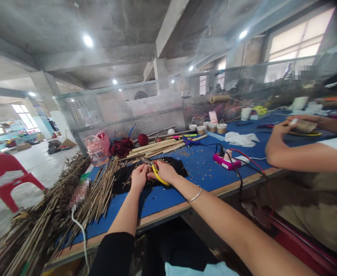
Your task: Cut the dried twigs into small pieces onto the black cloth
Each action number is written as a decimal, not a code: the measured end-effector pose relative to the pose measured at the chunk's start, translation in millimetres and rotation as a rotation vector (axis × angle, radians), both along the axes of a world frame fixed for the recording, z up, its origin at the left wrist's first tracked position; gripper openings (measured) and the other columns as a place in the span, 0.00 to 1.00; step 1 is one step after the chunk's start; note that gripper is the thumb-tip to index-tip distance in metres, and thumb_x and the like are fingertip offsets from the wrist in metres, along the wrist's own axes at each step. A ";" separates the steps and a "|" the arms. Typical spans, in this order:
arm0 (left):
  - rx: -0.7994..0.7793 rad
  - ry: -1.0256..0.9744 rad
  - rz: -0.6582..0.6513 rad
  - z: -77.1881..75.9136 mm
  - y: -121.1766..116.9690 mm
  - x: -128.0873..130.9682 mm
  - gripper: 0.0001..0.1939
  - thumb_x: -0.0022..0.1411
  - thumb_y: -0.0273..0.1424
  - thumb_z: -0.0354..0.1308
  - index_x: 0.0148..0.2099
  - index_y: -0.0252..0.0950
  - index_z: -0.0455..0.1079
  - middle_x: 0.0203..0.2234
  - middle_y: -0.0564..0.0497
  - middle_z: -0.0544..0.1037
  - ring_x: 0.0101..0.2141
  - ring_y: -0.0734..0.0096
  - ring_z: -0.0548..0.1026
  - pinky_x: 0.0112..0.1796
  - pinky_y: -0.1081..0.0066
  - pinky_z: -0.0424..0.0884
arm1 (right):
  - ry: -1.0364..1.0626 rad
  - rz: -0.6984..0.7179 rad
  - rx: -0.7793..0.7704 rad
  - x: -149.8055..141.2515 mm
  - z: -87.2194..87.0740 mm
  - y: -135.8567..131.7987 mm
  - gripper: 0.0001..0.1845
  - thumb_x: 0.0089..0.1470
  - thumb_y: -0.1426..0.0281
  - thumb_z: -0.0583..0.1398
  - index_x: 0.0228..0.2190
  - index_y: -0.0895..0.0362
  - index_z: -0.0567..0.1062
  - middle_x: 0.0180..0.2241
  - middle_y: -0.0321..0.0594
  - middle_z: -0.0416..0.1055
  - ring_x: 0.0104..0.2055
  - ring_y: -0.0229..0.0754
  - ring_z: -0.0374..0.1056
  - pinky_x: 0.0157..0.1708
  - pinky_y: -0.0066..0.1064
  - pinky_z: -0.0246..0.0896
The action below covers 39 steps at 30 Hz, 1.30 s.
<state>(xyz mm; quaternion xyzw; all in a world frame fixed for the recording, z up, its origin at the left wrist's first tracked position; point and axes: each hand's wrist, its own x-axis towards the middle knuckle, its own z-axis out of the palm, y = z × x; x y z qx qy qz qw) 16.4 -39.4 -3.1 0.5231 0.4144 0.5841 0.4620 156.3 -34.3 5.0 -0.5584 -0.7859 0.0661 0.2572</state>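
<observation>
My right hand (166,173) is wrapped round yellow-handled shears (160,178), whose metal blades point up and left. Close beside it, my left hand (139,177) is closed in a pinch near the blades; what lies between its fingers is too small to make out, perhaps a bit of twig. Both hands are above a black cloth (177,165) strewn with short twig pieces. To the left of the cloth lies a bundle of thin dry sticks (103,189) on the blue tabletop (156,203).
Long dry branches (33,230) spread off the table's left end. Pale rods (156,147), a pink clear jug-like container (98,149) and a dark red ball (142,139) sit behind. Rightward are a magenta power strip (227,161) with cords, small pots (221,127) and a co-worker's arms (297,155).
</observation>
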 end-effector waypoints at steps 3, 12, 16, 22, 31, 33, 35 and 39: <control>-0.021 -0.020 0.033 2.7 -0.9 0.3 0.19 0.48 0.41 0.60 0.37 0.32 0.71 0.20 0.54 0.72 0.15 0.81 0.64 0.17 0.78 0.62 | 0.003 -0.026 -0.015 -0.6 1.5 0.4 0.34 0.41 0.42 0.55 0.41 0.57 0.66 0.37 0.46 0.72 0.40 0.47 0.69 0.34 0.30 0.56; -0.063 -0.027 0.087 5.2 -2.0 -2.6 0.18 0.42 0.39 0.64 0.32 0.31 0.70 0.20 0.51 0.75 0.18 0.78 0.69 0.18 0.78 0.62 | 0.062 0.034 -0.007 0.2 2.6 -2.3 0.33 0.41 0.45 0.58 0.40 0.57 0.66 0.38 0.45 0.71 0.40 0.46 0.69 0.33 0.29 0.55; -0.058 -0.043 0.046 1.3 -0.2 -2.5 0.18 0.41 0.40 0.64 0.31 0.31 0.70 0.21 0.52 0.75 0.17 0.79 0.68 0.18 0.78 0.62 | 0.068 0.040 -0.017 1.6 3.9 -3.3 0.32 0.41 0.46 0.59 0.41 0.57 0.67 0.38 0.45 0.71 0.40 0.46 0.69 0.33 0.28 0.55; -0.049 -0.030 0.072 0.2 1.4 -2.5 0.19 0.42 0.40 0.63 0.33 0.31 0.70 0.23 0.51 0.75 0.17 0.80 0.67 0.17 0.79 0.63 | 0.028 0.014 -0.067 1.0 3.9 0.0 0.32 0.43 0.43 0.54 0.38 0.56 0.69 0.34 0.44 0.73 0.37 0.46 0.69 0.30 0.28 0.55; -0.060 -0.005 0.135 1.5 2.1 -3.1 0.18 0.43 0.38 0.63 0.33 0.30 0.71 0.23 0.49 0.75 0.18 0.78 0.68 0.17 0.78 0.64 | 0.081 0.024 -0.114 1.9 5.2 0.3 0.31 0.43 0.43 0.54 0.38 0.54 0.72 0.36 0.43 0.74 0.37 0.45 0.69 0.31 0.27 0.57; -0.063 -0.010 0.130 1.9 2.0 -3.1 0.18 0.43 0.39 0.63 0.33 0.30 0.71 0.24 0.49 0.76 0.19 0.78 0.69 0.17 0.78 0.64 | 0.089 0.025 -0.118 1.9 5.3 0.5 0.31 0.43 0.43 0.54 0.38 0.53 0.72 0.36 0.43 0.74 0.37 0.45 0.70 0.31 0.27 0.57; -0.065 -0.028 0.116 3.0 1.5 -3.0 0.19 0.42 0.39 0.64 0.34 0.30 0.71 0.25 0.48 0.76 0.19 0.77 0.69 0.18 0.78 0.64 | 0.095 0.030 -0.117 1.8 5.9 0.6 0.31 0.44 0.42 0.53 0.37 0.53 0.72 0.35 0.42 0.74 0.37 0.44 0.70 0.30 0.27 0.57; -0.079 -0.084 0.106 5.6 0.4 -2.8 0.20 0.43 0.40 0.63 0.36 0.31 0.71 0.25 0.49 0.76 0.21 0.77 0.70 0.19 0.78 0.64 | 0.067 -0.003 -0.093 1.1 6.7 0.4 0.30 0.45 0.42 0.52 0.37 0.53 0.72 0.35 0.42 0.74 0.38 0.44 0.70 0.31 0.27 0.57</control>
